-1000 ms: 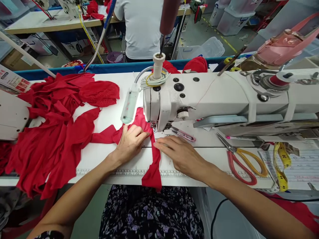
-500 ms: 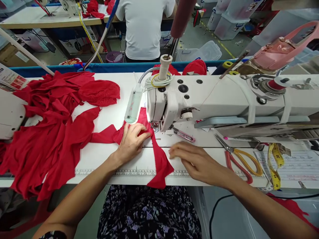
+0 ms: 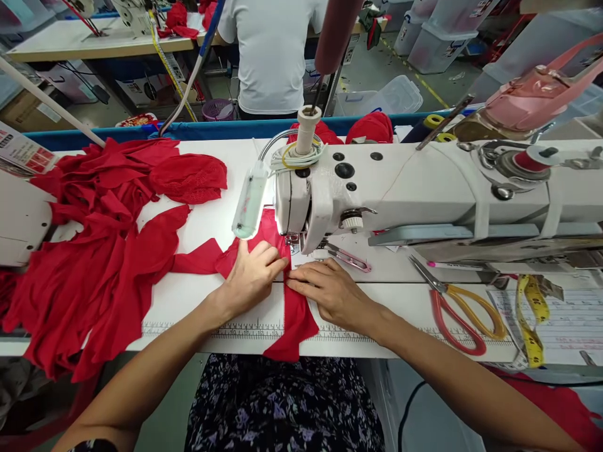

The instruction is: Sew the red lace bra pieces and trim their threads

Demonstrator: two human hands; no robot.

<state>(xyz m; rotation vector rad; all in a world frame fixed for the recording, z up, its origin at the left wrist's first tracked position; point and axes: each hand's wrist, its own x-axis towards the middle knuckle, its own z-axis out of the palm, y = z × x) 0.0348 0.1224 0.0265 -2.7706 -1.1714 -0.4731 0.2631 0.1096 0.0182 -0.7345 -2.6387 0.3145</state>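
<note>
A red fabric piece (image 3: pixel 296 317) runs from beside the presser foot (image 3: pixel 293 240) of the white sewing machine (image 3: pixel 396 188) down over the table's front edge. My left hand (image 3: pixel 254 276) lies on it just left of the foot, its fingers curled and closed on the cloth. From the right, my right hand (image 3: pixel 332 292) grips the fabric's right edge, its fingers together and close to my left fingertips. Part of the cloth is hidden under both hands. A narrow red strip (image 3: pixel 195 257) joins it to the red fabric heap (image 3: pixel 94 251) at the left.
Scissors (image 3: pixel 464 307) and a yellow measuring tape (image 3: pixel 532 320) lie to the right, by a written sheet (image 3: pixel 572 326). Small thread snips (image 3: pixel 348 256) rest beside the foot. A lamp (image 3: pixel 249 201) hangs left of the machine head. A person in a white shirt (image 3: pixel 271 56) sits ahead.
My right hand has moved left and taken hold of the fabric's edge. The cloth's hanging end has shifted slightly left. My left hand stays on the fabric, fingers a little more curled.
</note>
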